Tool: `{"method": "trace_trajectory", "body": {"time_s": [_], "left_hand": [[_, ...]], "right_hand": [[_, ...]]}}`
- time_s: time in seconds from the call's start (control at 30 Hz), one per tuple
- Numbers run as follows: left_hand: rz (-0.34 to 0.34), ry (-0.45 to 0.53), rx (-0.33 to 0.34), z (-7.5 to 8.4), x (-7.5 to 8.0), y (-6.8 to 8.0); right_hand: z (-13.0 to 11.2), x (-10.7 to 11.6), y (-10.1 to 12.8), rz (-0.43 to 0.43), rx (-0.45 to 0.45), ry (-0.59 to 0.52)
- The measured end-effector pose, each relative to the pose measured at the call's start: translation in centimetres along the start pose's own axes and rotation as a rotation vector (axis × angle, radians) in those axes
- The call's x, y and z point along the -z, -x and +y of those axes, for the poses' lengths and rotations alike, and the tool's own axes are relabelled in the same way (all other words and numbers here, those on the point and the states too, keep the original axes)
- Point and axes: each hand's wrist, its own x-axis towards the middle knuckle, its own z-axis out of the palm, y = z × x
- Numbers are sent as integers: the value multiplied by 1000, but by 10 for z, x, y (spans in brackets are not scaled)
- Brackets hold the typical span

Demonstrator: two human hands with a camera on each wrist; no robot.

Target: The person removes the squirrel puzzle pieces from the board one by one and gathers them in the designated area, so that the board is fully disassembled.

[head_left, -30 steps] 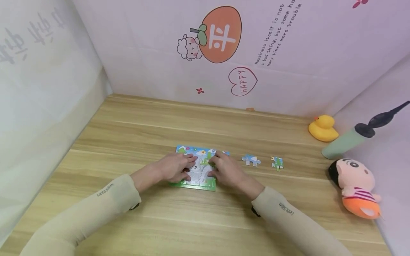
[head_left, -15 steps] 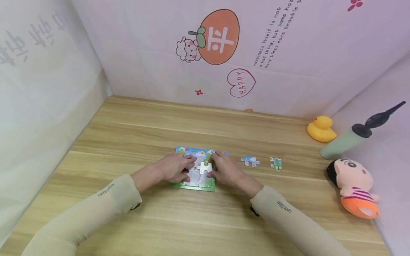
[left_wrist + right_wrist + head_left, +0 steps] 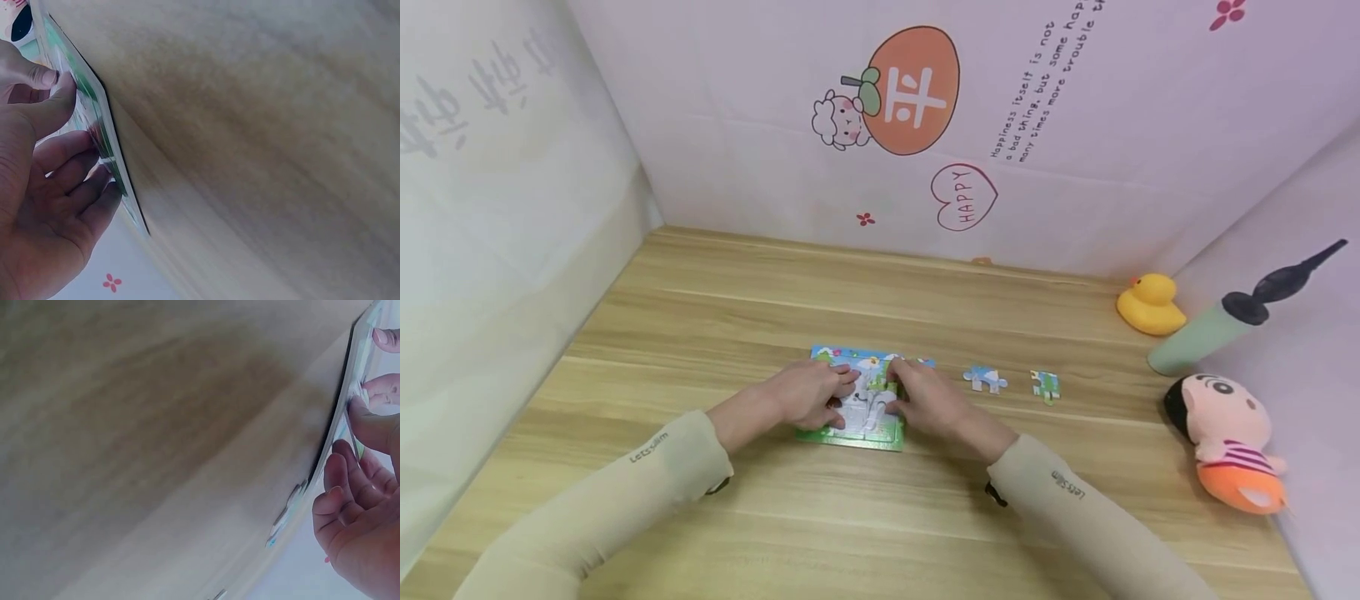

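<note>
A jigsaw puzzle point(image 3: 850, 442) with a green and blue border lies flat on the wooden table, part of its picture covered by the hands. My left hand point(image 3: 808, 393) rests on its left side, thumb and fingers spread and touching the surface. From the right, my right hand point(image 3: 928, 400) pinches a puzzle piece point(image 3: 880, 404) between thumb and fingers over the right half of the puzzle. In the right wrist view a thin edge of that piece shows tilted beside the thumb point(image 3: 369, 422). Whether it sits fully in its slot cannot be told.
Loose puzzle pieces lie to the right: a blue one point(image 3: 985, 379), a green one point(image 3: 1046, 386), and another partly behind the right hand. Farther right are a yellow rubber duck point(image 3: 1151, 306), a green hand pump point(image 3: 1206, 333) and a plush doll point(image 3: 1228, 442). Printed cloth hangs behind.
The piece under my right hand tilted, catching bright light half a second ago, and now shows its printed side again. My right fingers shifted slightly; the left hand stays in place.
</note>
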Motion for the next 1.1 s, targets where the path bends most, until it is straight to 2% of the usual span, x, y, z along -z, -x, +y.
{"method": "trace_trajectory", "body": {"time_s": [0.43, 0.6, 0.9, 1.1], "left_hand": [[15, -22, -19, 0, -3, 0], [12, -24, -14, 0, -3, 0], [17, -19, -12, 0, -3, 0], [28, -27, -30, 1, -2, -2]], "right_hand": [[-2, 0, 6, 18, 65, -42], [-4, 0, 9, 12, 104, -27], [-9, 4, 12, -9, 109, 13], [-9, 5, 13, -26, 107, 1]]}}
